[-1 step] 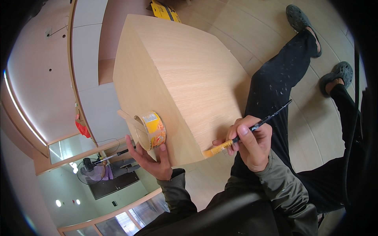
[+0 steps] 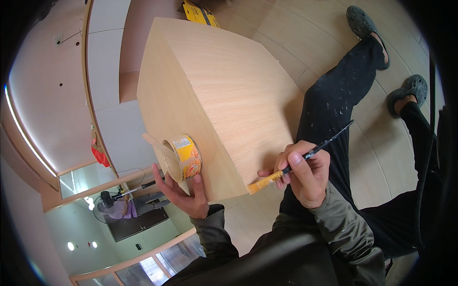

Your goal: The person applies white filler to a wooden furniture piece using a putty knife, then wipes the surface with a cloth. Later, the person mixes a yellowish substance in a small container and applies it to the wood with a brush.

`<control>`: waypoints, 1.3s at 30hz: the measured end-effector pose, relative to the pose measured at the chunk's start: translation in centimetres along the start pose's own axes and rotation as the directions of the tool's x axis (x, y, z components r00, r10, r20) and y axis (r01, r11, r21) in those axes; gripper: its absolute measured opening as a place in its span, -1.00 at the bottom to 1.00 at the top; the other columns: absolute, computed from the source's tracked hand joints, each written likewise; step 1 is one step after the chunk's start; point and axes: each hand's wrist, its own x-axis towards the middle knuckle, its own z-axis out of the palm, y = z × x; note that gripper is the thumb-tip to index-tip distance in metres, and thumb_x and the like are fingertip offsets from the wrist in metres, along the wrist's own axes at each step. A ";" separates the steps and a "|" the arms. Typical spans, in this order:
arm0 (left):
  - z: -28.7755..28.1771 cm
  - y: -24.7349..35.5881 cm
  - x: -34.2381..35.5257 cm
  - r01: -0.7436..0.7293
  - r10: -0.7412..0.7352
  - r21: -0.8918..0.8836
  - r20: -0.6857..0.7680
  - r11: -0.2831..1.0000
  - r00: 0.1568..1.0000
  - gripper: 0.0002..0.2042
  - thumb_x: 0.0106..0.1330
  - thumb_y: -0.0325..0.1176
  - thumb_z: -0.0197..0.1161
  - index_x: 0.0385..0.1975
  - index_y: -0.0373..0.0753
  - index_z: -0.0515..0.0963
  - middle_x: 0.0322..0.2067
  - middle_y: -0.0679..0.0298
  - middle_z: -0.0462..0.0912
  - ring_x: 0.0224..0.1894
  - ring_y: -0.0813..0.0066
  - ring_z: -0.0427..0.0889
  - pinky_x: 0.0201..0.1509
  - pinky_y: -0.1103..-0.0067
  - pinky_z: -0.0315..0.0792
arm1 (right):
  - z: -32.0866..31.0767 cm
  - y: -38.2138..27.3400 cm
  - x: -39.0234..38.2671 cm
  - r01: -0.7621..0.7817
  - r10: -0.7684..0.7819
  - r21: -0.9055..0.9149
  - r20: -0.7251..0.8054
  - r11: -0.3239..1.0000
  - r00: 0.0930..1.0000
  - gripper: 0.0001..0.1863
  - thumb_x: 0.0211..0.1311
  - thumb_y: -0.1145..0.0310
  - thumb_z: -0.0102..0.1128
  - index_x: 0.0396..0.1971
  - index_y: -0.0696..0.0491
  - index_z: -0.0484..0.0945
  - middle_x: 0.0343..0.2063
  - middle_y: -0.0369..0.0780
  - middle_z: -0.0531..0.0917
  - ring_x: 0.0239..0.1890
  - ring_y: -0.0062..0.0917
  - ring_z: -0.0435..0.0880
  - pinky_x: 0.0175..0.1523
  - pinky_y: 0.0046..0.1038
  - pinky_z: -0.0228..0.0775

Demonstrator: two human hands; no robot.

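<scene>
A pale wood-grain box or cabinet piece (image 2: 229, 90) fills the middle. On its narrower left face is a round yellow-and-orange paper tub (image 2: 188, 155), with a flat wooden stick (image 2: 151, 141) poking over its rim. My left hand (image 2: 188, 195) cradles the tub's lower edge, thumb on one side and fingers on the other. My right hand (image 2: 305, 174) pinches a thin brush with a black handle (image 2: 329, 139) and a yellow, stained lower part. The brush tip meets the near corner of the wood. What the tub contains is mostly hidden.
My legs in paint-flecked dark trousers (image 2: 329, 100) lie to the right of the box. A yellow-and-black carton (image 2: 200, 14) sits past its far end. White cabinet panels (image 2: 107, 62) and a standing fan (image 2: 112, 205) are at the left, and a dark cable (image 2: 429, 143) hangs at the right.
The brush tip has shifted very slightly toward me at the near corner. My left hand and the tub have stayed in place.
</scene>
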 end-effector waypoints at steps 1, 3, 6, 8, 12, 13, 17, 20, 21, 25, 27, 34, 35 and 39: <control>0.0 0.0 0.0 -0.003 0.003 0.005 0.002 1.000 1.000 -0.14 0.11 -0.49 0.30 0.40 -0.31 -0.07 0.04 -0.05 0.45 0.13 0.18 0.46 0.25 0.42 0.27 | -0.1 0.0 0.0 -0.002 0.002 0.022 0.010 1.000 1.000 -0.78 0.43 0.47 -0.05 -0.39 0.26 0.50 -0.56 -0.21 0.50 -0.56 -0.60 0.51 -0.20 -0.38 0.59; 0.0 -0.2 0.2 -0.007 0.007 0.007 0.003 1.000 1.000 -0.14 0.11 -0.48 0.30 0.40 -0.31 -0.07 0.03 -0.05 0.46 0.12 0.19 0.46 0.25 0.42 0.27 | 0.1 -0.4 0.1 -0.024 0.023 -0.024 -0.011 0.999 1.000 -0.78 0.43 0.47 -0.06 -0.40 0.26 0.49 -0.57 -0.21 0.50 -0.56 -0.60 0.51 -0.15 -0.35 0.61; 0.3 -0.4 0.5 -0.013 0.013 -0.003 -0.004 1.000 1.000 -0.14 0.11 -0.47 0.31 0.40 -0.31 -0.06 0.01 -0.04 0.46 0.12 0.19 0.47 0.25 0.42 0.27 | -0.1 -0.2 0.4 -0.013 0.014 -0.096 0.019 0.995 1.000 -0.72 0.46 0.36 -0.10 -0.41 0.21 0.46 -0.59 -0.20 0.48 -0.60 -0.64 0.47 -0.10 -0.25 0.63; 0.4 -0.5 0.5 -0.019 0.018 -0.012 -0.012 1.000 1.000 -0.14 0.11 -0.47 0.32 0.40 -0.30 -0.05 0.01 -0.04 0.47 0.11 0.19 0.47 0.25 0.43 0.27 | -0.2 -0.1 0.4 -0.005 0.008 -0.082 0.029 0.997 1.000 -0.73 0.46 0.36 -0.10 -0.41 0.21 0.46 -0.59 -0.20 0.49 -0.59 -0.65 0.48 -0.12 -0.27 0.62; 0.2 -0.7 0.6 -0.020 0.020 -0.004 0.001 1.000 1.000 -0.14 0.11 -0.47 0.32 0.40 -0.31 -0.05 0.02 -0.04 0.46 0.13 0.18 0.46 0.26 0.42 0.26 | -0.2 -0.2 0.1 -0.009 0.009 -0.026 -0.005 1.000 1.000 -0.79 0.43 0.48 -0.07 -0.39 0.25 0.49 -0.52 -0.20 0.52 -0.54 -0.62 0.52 -0.20 -0.37 0.61; 0.3 -0.7 0.6 -0.022 0.022 -0.006 -0.001 1.000 1.000 -0.14 0.11 -0.47 0.32 0.40 -0.31 -0.05 0.02 -0.05 0.46 0.13 0.18 0.46 0.26 0.42 0.26 | -0.2 -0.2 0.1 -0.010 0.010 -0.035 -0.010 0.999 1.000 -0.79 0.43 0.48 -0.07 -0.38 0.25 0.49 -0.51 -0.20 0.52 -0.54 -0.62 0.52 -0.20 -0.37 0.61; 0.5 -0.5 0.6 -0.011 0.011 -0.008 -0.007 1.000 1.000 -0.14 0.10 -0.48 0.32 0.40 -0.31 -0.05 0.02 -0.04 0.46 0.13 0.18 0.46 0.26 0.42 0.26 | -0.3 -0.3 0.2 0.017 -0.015 -0.063 0.026 0.998 1.000 -0.81 0.43 0.49 -0.06 -0.36 0.24 0.49 -0.48 -0.19 0.54 -0.54 -0.63 0.52 -0.19 -0.37 0.61; 0.5 -0.3 0.6 -0.001 0.001 -0.025 -0.007 1.000 1.000 -0.13 0.10 -0.48 0.33 0.40 -0.31 -0.05 0.02 -0.03 0.46 0.13 0.18 0.46 0.26 0.42 0.26 | -0.1 -0.6 0.3 0.020 -0.019 -0.083 0.018 0.996 1.000 -0.82 0.42 0.49 -0.05 -0.36 0.24 0.49 -0.47 -0.19 0.55 -0.54 -0.63 0.53 -0.18 -0.37 0.62; 0.5 -0.3 0.6 -0.019 0.019 -0.008 -0.002 1.000 1.000 -0.16 0.14 -0.48 0.30 0.40 -0.31 -0.05 -0.01 0.00 0.48 0.11 0.22 0.46 0.24 0.42 0.27 | -0.1 -0.7 0.3 0.028 -0.026 -0.095 0.027 0.995 0.999 -0.82 0.42 0.49 -0.05 -0.36 0.24 0.50 -0.47 -0.19 0.55 -0.54 -0.64 0.53 -0.18 -0.37 0.62; 0.4 -0.3 0.6 -0.058 0.058 0.023 0.010 0.998 0.998 -0.22 0.22 -0.47 0.26 0.40 -0.30 -0.05 -0.06 0.06 0.50 0.06 0.29 0.47 0.20 0.43 0.29 | 0.1 -1.1 0.5 0.052 -0.047 -0.141 0.034 0.989 0.998 -0.83 0.40 0.52 -0.04 -0.35 0.25 0.51 -0.47 -0.18 0.57 -0.54 -0.64 0.54 -0.17 -0.38 0.62; 0.3 -0.3 0.6 -0.055 0.055 0.022 0.010 0.998 0.998 -0.22 0.22 -0.47 0.26 0.40 -0.30 -0.04 -0.07 0.07 0.50 0.06 0.29 0.47 0.20 0.43 0.29 | 0.1 -1.3 0.7 0.072 -0.062 -0.175 0.065 0.982 0.996 -0.84 0.39 0.53 -0.04 -0.35 0.26 0.52 -0.47 -0.17 0.58 -0.54 -0.64 0.54 -0.17 -0.39 0.62; 0.6 -0.2 0.6 -0.048 0.048 0.006 0.004 0.999 0.999 -0.22 0.22 -0.46 0.26 0.41 -0.29 -0.04 -0.05 0.05 0.50 0.07 0.27 0.47 0.21 0.43 0.29 | 0.5 -2.0 0.9 0.119 -0.103 -0.261 0.073 0.958 0.992 -0.85 0.37 0.55 -0.03 -0.34 0.26 0.53 -0.52 -0.16 0.59 -0.56 -0.63 0.56 -0.19 -0.42 0.61; 0.6 -0.2 0.6 -0.047 0.047 0.003 0.003 0.999 0.999 -0.22 0.22 -0.46 0.26 0.41 -0.29 -0.04 -0.05 0.05 0.50 0.08 0.27 0.47 0.21 0.43 0.29 | 0.4 -2.1 1.0 0.115 -0.096 -0.277 0.082 0.954 0.992 -0.86 0.36 0.55 -0.02 -0.34 0.26 0.53 -0.53 -0.16 0.59 -0.56 -0.63 0.56 -0.19 -0.43 0.61; 0.5 -0.2 0.6 -0.044 0.044 0.018 0.006 0.999 0.999 -0.21 0.22 -0.45 0.26 0.41 -0.29 -0.05 -0.03 0.03 0.51 0.08 0.26 0.48 0.20 0.43 0.30 | 0.5 -2.4 1.1 0.129 -0.103 -0.316 0.099 0.940 0.990 -0.87 0.34 0.56 0.00 -0.36 0.25 0.52 -0.57 -0.16 0.58 -0.57 -0.62 0.56 -0.23 -0.45 0.59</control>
